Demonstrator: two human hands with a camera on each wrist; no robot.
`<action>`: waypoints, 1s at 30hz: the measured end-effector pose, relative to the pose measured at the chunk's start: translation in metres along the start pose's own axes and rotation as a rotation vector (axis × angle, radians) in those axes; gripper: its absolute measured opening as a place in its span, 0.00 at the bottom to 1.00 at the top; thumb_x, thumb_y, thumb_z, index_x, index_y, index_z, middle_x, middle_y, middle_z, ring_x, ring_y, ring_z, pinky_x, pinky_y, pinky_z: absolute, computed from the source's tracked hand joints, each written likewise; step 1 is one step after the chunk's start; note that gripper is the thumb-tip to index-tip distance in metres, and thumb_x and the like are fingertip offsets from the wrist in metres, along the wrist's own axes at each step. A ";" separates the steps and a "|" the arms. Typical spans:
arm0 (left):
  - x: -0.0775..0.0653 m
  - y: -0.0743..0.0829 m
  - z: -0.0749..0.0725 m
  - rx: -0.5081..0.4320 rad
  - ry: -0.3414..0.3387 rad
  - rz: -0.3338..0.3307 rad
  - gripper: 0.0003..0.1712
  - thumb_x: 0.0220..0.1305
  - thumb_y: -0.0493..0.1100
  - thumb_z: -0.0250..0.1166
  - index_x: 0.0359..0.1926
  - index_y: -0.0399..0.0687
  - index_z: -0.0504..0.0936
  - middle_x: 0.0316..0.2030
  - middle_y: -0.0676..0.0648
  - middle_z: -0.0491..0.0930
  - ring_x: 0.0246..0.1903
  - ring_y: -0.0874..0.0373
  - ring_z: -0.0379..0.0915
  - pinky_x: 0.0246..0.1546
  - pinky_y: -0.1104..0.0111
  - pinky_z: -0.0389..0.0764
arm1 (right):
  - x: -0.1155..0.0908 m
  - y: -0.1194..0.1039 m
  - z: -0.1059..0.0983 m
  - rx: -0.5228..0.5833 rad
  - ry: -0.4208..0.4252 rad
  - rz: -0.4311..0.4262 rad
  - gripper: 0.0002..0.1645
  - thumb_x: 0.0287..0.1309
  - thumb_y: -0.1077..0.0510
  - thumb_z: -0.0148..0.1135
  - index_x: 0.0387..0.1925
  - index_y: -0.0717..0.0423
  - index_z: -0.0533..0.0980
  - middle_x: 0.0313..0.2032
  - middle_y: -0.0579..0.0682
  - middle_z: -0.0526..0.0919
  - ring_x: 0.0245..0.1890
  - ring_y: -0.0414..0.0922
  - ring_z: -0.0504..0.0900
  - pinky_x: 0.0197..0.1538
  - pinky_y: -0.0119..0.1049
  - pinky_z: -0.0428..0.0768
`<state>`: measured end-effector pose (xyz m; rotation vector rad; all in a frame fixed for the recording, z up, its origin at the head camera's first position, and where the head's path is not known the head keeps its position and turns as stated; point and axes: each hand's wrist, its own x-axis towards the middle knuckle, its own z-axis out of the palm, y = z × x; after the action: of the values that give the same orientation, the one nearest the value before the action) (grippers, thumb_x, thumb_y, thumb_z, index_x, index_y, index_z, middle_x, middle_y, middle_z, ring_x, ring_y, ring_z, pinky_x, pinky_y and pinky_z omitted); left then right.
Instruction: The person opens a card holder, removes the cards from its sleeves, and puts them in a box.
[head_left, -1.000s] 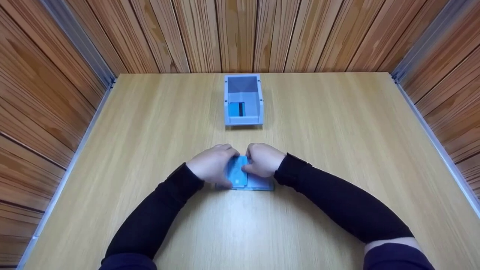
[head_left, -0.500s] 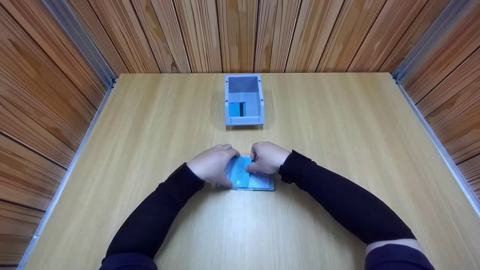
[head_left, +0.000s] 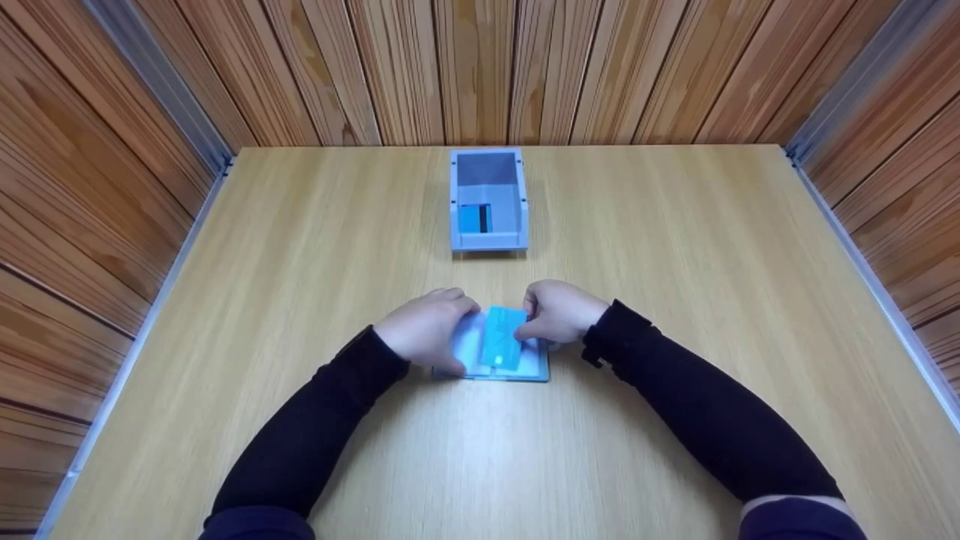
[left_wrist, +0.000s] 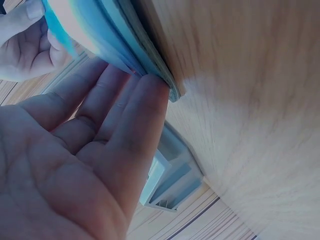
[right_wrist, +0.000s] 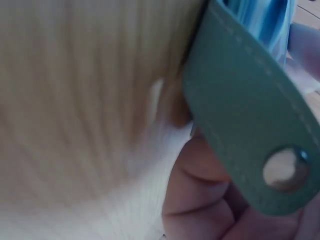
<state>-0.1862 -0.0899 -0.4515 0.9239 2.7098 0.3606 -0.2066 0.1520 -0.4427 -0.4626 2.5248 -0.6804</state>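
Note:
A small card holder with clear sleeves (head_left: 534,366) lies spread flat on the table in the head view. My left hand (head_left: 421,327) grips its left side, thumb at the near edge and fingers at the far edge. Between the thumb and fingers of my right hand (head_left: 564,312) a light blue card (head_left: 501,341) is pinched, tilted over the middle of the holder. In the right wrist view, the holder's green strap (right_wrist: 240,110) with a metal snap (right_wrist: 285,169) stands out in front of my right hand. My left fingers (left_wrist: 135,115) touch the cover's edge in the left wrist view.
A grey-blue plastic bin (head_left: 489,241) stands at the back of the wooden table (head_left: 675,247). Inside it lies a blue card with a dark stripe (head_left: 472,219). Wood-panelled walls (head_left: 480,71) border the table at the back and sides.
My right hand has drawn the blue card rightward and upward from the holder's left page, which now shows pale. My left hand has stayed in place.

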 end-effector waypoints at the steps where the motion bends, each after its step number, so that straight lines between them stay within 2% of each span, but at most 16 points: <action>1: 0.000 0.000 0.000 -0.001 -0.002 -0.002 0.51 0.35 0.59 0.81 0.62 0.44 0.74 0.50 0.50 0.76 0.52 0.56 0.70 0.59 0.62 0.72 | -0.001 0.002 0.000 0.016 0.010 0.001 0.20 0.50 0.47 0.73 0.30 0.54 0.72 0.27 0.47 0.76 0.25 0.43 0.77 0.30 0.35 0.75; 6: 0.000 0.001 0.000 -0.008 -0.014 -0.010 0.51 0.36 0.59 0.81 0.63 0.45 0.74 0.51 0.49 0.76 0.53 0.55 0.70 0.60 0.62 0.71 | -0.007 0.007 0.001 0.124 0.070 -0.005 0.18 0.50 0.50 0.72 0.31 0.55 0.71 0.25 0.47 0.76 0.24 0.42 0.77 0.25 0.34 0.73; 12: 0.001 0.001 0.000 0.001 -0.018 -0.011 0.52 0.35 0.60 0.81 0.63 0.47 0.74 0.52 0.49 0.76 0.54 0.55 0.70 0.61 0.62 0.71 | -0.016 0.009 0.002 0.239 0.143 -0.053 0.16 0.54 0.55 0.69 0.34 0.54 0.69 0.23 0.48 0.79 0.20 0.43 0.78 0.22 0.35 0.74; 17: 0.001 0.000 0.001 0.036 -0.009 0.003 0.51 0.35 0.60 0.80 0.62 0.46 0.75 0.52 0.48 0.76 0.54 0.54 0.71 0.60 0.61 0.72 | -0.018 0.008 0.002 0.262 0.204 -0.114 0.16 0.56 0.58 0.67 0.38 0.52 0.67 0.24 0.46 0.80 0.23 0.43 0.77 0.27 0.36 0.75; 22: 0.001 0.000 0.000 0.045 -0.015 0.005 0.51 0.36 0.61 0.79 0.62 0.45 0.75 0.54 0.47 0.76 0.55 0.53 0.70 0.61 0.60 0.72 | -0.017 0.009 0.003 0.280 0.255 -0.127 0.15 0.57 0.59 0.65 0.41 0.51 0.66 0.28 0.47 0.78 0.28 0.44 0.77 0.33 0.37 0.77; 27: 0.001 0.001 0.000 0.056 -0.018 0.005 0.51 0.36 0.61 0.79 0.62 0.45 0.75 0.54 0.47 0.76 0.56 0.53 0.70 0.61 0.60 0.71 | -0.016 0.010 0.003 0.282 0.309 -0.154 0.15 0.61 0.61 0.60 0.45 0.52 0.65 0.34 0.49 0.75 0.30 0.44 0.75 0.32 0.36 0.76; 30: 0.001 0.001 0.000 0.061 -0.017 0.006 0.51 0.36 0.61 0.79 0.62 0.45 0.75 0.54 0.47 0.76 0.56 0.53 0.70 0.61 0.60 0.72 | -0.016 0.010 0.004 0.311 0.325 -0.176 0.15 0.64 0.61 0.56 0.48 0.52 0.62 0.35 0.51 0.74 0.24 0.47 0.76 0.27 0.37 0.78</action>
<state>-0.1864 -0.0889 -0.4510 0.9472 2.7166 0.2708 -0.1932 0.1657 -0.4449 -0.4977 2.6230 -1.2838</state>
